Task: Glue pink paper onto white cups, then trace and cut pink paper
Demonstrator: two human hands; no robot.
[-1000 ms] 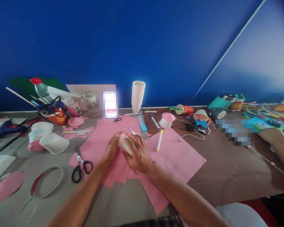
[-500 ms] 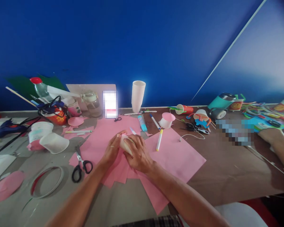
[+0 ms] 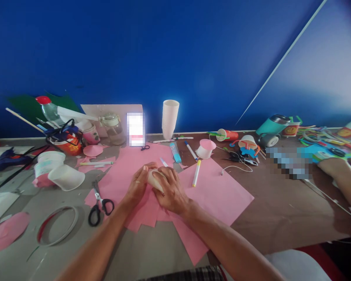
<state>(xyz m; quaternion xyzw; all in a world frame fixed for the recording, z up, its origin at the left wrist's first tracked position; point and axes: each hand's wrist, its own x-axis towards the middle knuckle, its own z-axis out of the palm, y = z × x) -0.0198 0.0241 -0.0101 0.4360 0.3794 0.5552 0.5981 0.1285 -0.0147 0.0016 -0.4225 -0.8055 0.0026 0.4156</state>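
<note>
Between my two hands is a white paper cup [image 3: 155,181], tilted on its side over the pink paper sheets [image 3: 117,183]. My left hand [image 3: 137,186] closes around the cup's left end, thumb on top. My right hand [image 3: 172,191] wraps over the cup from the right, its fingers bent across the top. Much of the cup is hidden by the fingers. Left of my hands lie black-handled scissors [image 3: 98,205]. A yellow-capped marker [image 3: 196,173] rests on the paper to the right, and a white cup with a pink cone top [image 3: 205,149] stands behind it.
A tall stack of white cups [image 3: 170,119] stands by the blue wall, beside a lit phone [image 3: 135,129]. At left are a tape roll [image 3: 57,226], loose white cups [image 3: 66,177] and a pink paper cone [image 3: 8,232]. Another person's arm [image 3: 337,177] rests at far right.
My hands stay closed around the cup with barely any shift. The bit of pink near my left thumb shows less now. The whole view has slid very slightly.
</note>
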